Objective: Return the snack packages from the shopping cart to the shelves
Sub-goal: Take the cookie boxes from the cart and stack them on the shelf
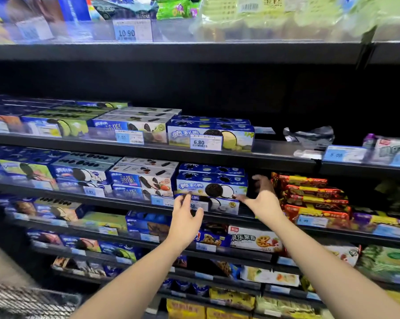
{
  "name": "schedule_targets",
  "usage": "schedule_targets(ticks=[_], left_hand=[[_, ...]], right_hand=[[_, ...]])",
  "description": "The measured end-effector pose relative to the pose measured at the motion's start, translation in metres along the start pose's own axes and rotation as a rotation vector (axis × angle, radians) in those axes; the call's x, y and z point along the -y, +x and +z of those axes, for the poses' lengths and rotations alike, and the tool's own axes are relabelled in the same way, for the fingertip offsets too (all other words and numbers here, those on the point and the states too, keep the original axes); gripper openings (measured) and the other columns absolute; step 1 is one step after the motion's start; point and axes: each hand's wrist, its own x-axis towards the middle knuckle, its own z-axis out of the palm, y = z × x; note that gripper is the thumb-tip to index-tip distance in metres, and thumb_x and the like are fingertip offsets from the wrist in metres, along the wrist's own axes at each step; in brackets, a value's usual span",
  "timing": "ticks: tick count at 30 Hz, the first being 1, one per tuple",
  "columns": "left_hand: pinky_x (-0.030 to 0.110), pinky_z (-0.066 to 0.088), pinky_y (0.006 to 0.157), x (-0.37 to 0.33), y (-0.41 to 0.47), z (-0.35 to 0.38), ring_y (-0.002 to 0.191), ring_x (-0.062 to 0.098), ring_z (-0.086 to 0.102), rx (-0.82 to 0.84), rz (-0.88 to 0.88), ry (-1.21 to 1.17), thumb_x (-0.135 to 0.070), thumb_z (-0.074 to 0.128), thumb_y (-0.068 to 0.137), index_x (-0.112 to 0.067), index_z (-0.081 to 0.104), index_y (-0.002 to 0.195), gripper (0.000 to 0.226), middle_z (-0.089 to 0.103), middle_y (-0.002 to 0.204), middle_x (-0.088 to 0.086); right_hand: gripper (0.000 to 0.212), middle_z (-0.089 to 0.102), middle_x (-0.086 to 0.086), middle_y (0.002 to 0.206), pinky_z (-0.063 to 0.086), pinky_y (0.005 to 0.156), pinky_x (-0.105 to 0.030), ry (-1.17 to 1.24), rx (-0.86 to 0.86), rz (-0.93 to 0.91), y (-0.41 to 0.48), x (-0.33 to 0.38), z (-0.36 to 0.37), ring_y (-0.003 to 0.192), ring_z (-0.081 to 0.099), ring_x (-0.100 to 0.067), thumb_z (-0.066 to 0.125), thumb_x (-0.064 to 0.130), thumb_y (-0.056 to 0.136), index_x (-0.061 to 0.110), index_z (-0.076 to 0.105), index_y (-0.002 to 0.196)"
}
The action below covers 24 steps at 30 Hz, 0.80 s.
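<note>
A blue cookie box (211, 184) with a black-and-white sandwich cookie printed on it lies on top of a stack of like boxes on the middle shelf (125, 199). My left hand (186, 217) reaches up to the box's lower left corner, and its relaxed fingertips touch the front there. My right hand (262, 196) is spread at the box's right end, with the thumb on the lower right corner and the fingers beside the end. Neither hand is wrapped round the box. The wire shopping cart (33, 300) shows at the bottom left, with its contents out of view.
Rows of blue cookie boxes (143, 178) fill the shelves to the left. Red and yellow snack packs (314, 199) are stacked right of my right hand. Price tags (205, 142) line the shelf edges. A dark gap (275, 132) lies on the shelf above, beside a crumpled wrapper (309, 134).
</note>
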Motion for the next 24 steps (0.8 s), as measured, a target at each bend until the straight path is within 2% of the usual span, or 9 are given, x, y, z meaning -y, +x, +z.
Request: schedule_targets(ticks=[2,3,5,9,12,16,19,22,24], left_hand=[[0.041,0.038,0.115,-0.001,0.000,0.001,0.140,0.018,0.038,-0.010,0.002,-0.006,-0.039,0.052,0.101,-0.017,0.026,0.157,0.066,0.014,0.159,-0.010],[0.041,0.038,0.116,-0.001,-0.001,0.001,0.141,0.018,0.037,-0.017,0.006,-0.006,-0.038,0.051,0.101,-0.018,0.027,0.157,0.065,0.014,0.159,-0.010],[0.042,0.035,0.117,-0.001,-0.002,0.001,0.145,0.018,0.032,-0.025,0.015,0.003,-0.037,0.051,0.101,-0.020,0.028,0.157,0.062,0.014,0.161,-0.010],[0.037,0.025,0.122,-0.003,-0.004,-0.002,0.151,0.017,0.020,0.012,0.051,0.001,-0.030,0.049,0.102,-0.025,0.030,0.156,0.058,0.015,0.165,-0.006],[0.034,0.022,0.121,-0.005,-0.002,-0.008,0.152,0.014,0.016,0.021,0.074,-0.008,-0.026,0.049,0.101,-0.028,0.035,0.154,0.054,0.016,0.166,-0.005],[0.035,0.022,0.121,-0.004,-0.003,-0.009,0.152,0.013,0.011,0.068,0.134,0.051,-0.023,0.047,0.100,-0.033,0.044,0.147,0.048,0.017,0.165,-0.004],[0.029,0.018,0.118,-0.004,-0.006,-0.006,0.152,0.011,0.007,0.114,0.196,0.102,-0.022,0.047,0.101,-0.032,0.043,0.149,0.049,0.018,0.165,-0.002],[0.031,0.019,0.117,-0.009,-0.002,-0.005,0.150,0.016,0.007,0.108,0.219,0.146,-0.022,0.046,0.100,-0.029,0.041,0.150,0.051,0.023,0.163,-0.001],[0.039,0.022,0.119,-0.012,0.001,-0.005,0.148,0.020,0.010,0.098,0.217,0.171,-0.022,0.047,0.099,-0.027,0.042,0.148,0.050,0.028,0.159,-0.003]], right_hand=[[0.043,0.062,0.002,0.100,0.044,0.070,-0.019,0.046,-0.047,-0.024,-0.009,0.001,0.001,0.096,0.061,-0.020,0.084,0.030,0.079,0.023,0.053,0.107],[0.034,0.063,0.004,0.094,0.041,0.067,-0.015,0.052,-0.043,-0.036,-0.012,0.002,0.000,0.091,0.061,-0.017,0.083,0.029,0.081,0.021,0.056,0.101],[0.023,0.065,0.008,0.089,0.042,0.068,-0.014,0.073,-0.028,-0.048,-0.017,0.006,-0.001,0.087,0.062,-0.010,0.080,0.027,0.084,0.019,0.061,0.096],[0.010,0.069,0.008,0.091,0.050,0.083,-0.024,0.089,-0.043,-0.037,-0.022,0.012,-0.002,0.089,0.063,-0.007,0.072,0.021,0.090,0.015,0.069,0.098],[0.010,0.070,0.007,0.094,0.051,0.085,-0.024,0.078,-0.072,-0.032,-0.024,0.016,-0.002,0.089,0.062,-0.004,0.068,0.018,0.092,0.015,0.072,0.101],[0.005,0.068,0.014,0.090,0.042,0.070,-0.007,0.126,-0.067,-0.055,-0.032,0.024,0.002,0.086,0.061,0.002,0.068,0.026,0.093,0.024,0.070,0.098],[0.007,0.068,0.016,0.090,0.041,0.066,-0.002,0.133,-0.024,-0.068,-0.036,0.028,0.009,0.086,0.060,0.006,0.066,0.024,0.095,0.027,0.071,0.100],[0.014,0.070,0.013,0.097,0.044,0.073,-0.003,0.144,-0.018,-0.061,-0.036,0.027,0.013,0.092,0.062,0.005,0.062,0.021,0.097,0.026,0.073,0.106],[0.018,0.071,0.010,0.102,0.050,0.083,-0.014,0.139,-0.011,-0.055,-0.034,0.028,0.014,0.095,0.063,0.001,0.061,0.021,0.097,0.023,0.073,0.110]])
